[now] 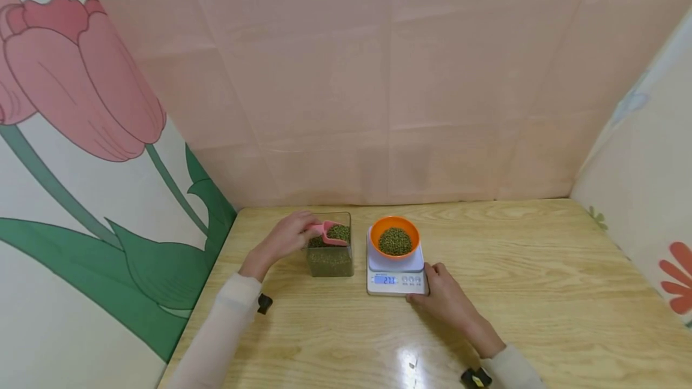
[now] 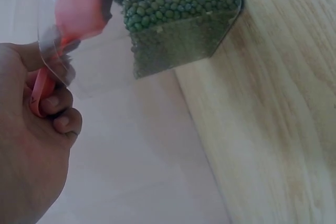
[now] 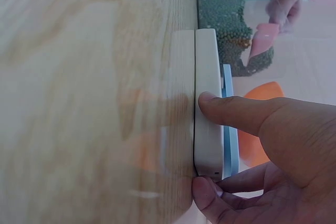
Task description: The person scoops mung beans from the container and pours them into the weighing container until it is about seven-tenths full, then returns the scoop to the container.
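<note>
My left hand (image 1: 282,240) grips a pink scoop (image 1: 323,230) by its handle, its head inside a clear square container (image 1: 331,264) of green mung beans. In the left wrist view, fingers curl round the scoop handle (image 2: 42,90) behind the clear wall. An orange bowl (image 1: 381,227) with a mound of mung beans (image 1: 395,241) sits on the platform of a white kitchen scale (image 1: 397,290). The lit display shows digits too small to read surely. My right hand (image 1: 446,296) holds the scale's front right corner, thumb on the front side and fingers at the right side.
The light wood table (image 1: 540,281) stretches right of the scale and toward me. A pink covered wall (image 1: 389,107) rises behind its back edge. A wall with painted tulips (image 1: 81,77) stands at the left.
</note>
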